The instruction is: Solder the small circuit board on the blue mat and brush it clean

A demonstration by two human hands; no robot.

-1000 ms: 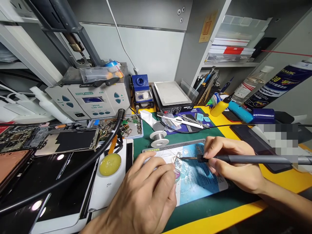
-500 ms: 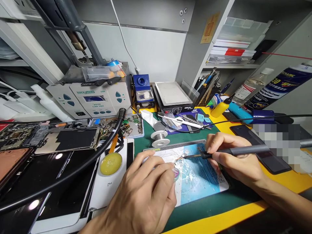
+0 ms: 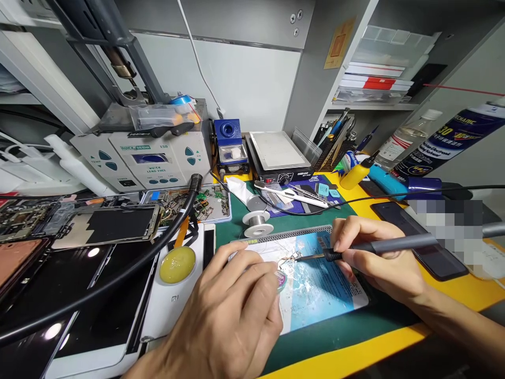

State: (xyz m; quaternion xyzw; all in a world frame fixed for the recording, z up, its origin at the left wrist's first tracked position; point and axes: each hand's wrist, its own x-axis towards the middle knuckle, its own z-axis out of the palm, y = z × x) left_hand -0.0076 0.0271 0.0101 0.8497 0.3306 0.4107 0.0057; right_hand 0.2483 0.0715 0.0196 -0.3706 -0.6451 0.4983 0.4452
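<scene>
My right hand [image 3: 371, 258] is closed round a dark soldering iron [image 3: 335, 255], its tip pointing left at a small part with thin wires [image 3: 292, 258]. That part lies on a blue and white work mat [image 3: 323, 284]. My left hand [image 3: 240, 305] is curled at the mat's left side, its fingers pressed together round a small round reel with a pink and green face [image 3: 281, 281]. The palm hides most of the reel. The iron's tip touches or nearly touches the wired part; which of the two is not clear.
A solder spool [image 3: 257, 223] stands behind the mat. Left are a white phone [image 3: 173, 310] with a yellow disc, a black hose [image 3: 130, 273] and a hot-air station [image 3: 153, 158]. A heating plate [image 3: 278, 152] is behind; a black phone [image 3: 422, 242] and yellow bottle [image 3: 355, 173] are right.
The iron's tip and the wired part have shifted slightly relative to each other, and more of the wires shows. Both hands keep their holds. The whole view has moved a little.
</scene>
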